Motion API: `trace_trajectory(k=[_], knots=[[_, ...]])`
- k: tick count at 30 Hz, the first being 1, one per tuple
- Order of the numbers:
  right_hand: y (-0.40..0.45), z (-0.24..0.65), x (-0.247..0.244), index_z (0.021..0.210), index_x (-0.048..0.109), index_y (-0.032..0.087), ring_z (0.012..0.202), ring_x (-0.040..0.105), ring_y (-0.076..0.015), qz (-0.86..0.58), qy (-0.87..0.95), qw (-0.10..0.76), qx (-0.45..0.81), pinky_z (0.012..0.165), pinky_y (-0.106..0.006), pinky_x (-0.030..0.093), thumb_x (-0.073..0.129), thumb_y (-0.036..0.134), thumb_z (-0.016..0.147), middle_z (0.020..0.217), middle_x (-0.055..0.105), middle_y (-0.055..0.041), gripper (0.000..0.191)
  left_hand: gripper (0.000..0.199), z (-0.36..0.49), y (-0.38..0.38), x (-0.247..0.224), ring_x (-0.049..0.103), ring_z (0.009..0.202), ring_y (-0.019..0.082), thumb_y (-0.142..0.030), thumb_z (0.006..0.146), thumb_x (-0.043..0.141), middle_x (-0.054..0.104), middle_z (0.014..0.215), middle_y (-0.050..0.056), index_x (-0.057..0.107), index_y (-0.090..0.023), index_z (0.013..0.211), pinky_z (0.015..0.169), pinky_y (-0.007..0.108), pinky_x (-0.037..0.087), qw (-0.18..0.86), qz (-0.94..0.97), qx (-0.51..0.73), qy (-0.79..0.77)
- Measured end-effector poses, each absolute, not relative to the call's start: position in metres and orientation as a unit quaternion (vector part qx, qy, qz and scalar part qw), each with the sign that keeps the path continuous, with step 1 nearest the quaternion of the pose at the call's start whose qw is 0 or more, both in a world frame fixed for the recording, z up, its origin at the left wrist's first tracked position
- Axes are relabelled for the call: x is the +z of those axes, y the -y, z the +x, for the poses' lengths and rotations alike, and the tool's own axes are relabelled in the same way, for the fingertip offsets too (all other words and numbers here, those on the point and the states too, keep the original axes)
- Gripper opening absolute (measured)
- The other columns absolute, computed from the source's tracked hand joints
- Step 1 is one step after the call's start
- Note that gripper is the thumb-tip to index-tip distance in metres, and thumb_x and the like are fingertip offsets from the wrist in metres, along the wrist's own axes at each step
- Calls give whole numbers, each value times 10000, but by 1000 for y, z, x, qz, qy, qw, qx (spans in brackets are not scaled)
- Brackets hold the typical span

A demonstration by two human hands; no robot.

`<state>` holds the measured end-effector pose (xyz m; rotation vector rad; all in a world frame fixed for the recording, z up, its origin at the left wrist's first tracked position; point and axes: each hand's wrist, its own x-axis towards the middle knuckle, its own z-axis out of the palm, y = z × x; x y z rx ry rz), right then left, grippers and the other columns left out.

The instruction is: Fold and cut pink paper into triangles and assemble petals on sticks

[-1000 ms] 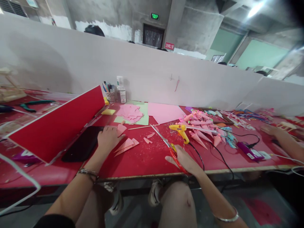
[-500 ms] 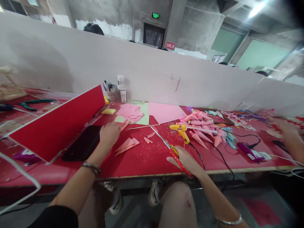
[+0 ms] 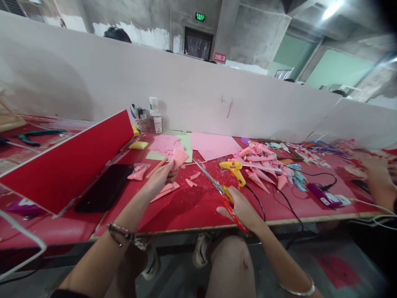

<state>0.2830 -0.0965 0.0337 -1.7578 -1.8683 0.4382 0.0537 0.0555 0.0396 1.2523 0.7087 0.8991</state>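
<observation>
Between its fingers my left hand (image 3: 159, 178) holds a pink paper piece (image 3: 180, 157) with faint lines on it, raised above the table. Pink cut pieces (image 3: 166, 191) lie below that hand, partly covered by it. My right hand (image 3: 242, 211) grips scissors (image 3: 228, 201) with red and yellow handles, their blades pointing away toward the table's middle. Small pink scraps (image 3: 192, 179) lie left of the blades. A yellow glue gun (image 3: 233, 169) rests just beyond my right hand. Behind it is a pile of pink paper cones (image 3: 262, 159).
A black phone-like slab (image 3: 105, 188) lies beside a slanted red board (image 3: 71, 161) on the left. Pink sheet (image 3: 215, 145), pen cup (image 3: 141, 123) and bottle (image 3: 156, 116) stand or lie near the partition. Black cords run right toward a purple box (image 3: 324, 195). Another person's hand (image 3: 376, 169) is at far right.
My left hand has lifted off the table and moved right, now with the pink paper piece in it. A small pink packet is uncovered where it was. My right hand stays about where it was.
</observation>
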Motion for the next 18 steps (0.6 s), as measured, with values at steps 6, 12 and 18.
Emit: trace_trajectory(k=[6, 12, 18], knots=[[98, 283, 34, 1001, 446, 169, 855, 499, -201, -643, 698, 262, 176, 752, -312, 409, 609, 380, 696, 918, 508, -57, 405, 440, 60, -50, 41, 186, 436, 46, -546, 702, 541, 207, 541, -82, 313, -187, 590, 412, 193, 153, 645, 594, 381, -292], [98, 281, 35, 994, 440, 159, 827, 491, -189, -635, 699, 274, 180, 744, -304, 407, 591, 409, 715, 897, 496, -50, 404, 455, 68, -42, 47, 178, 430, 48, -579, 727, 480, 199, 528, -88, 270, -198, 594, 416, 194, 163, 647, 613, 358, -278], [97, 282, 36, 916, 449, 163, 768, 478, -170, -627, 707, 283, 166, 695, -280, 399, 584, 402, 721, 844, 492, -34, 337, 463, 71, -39, 47, 180, 424, 49, -585, 726, 478, 212, 503, -91, 276, -196, 578, 414, 199, 160, 647, 637, 318, -272]])
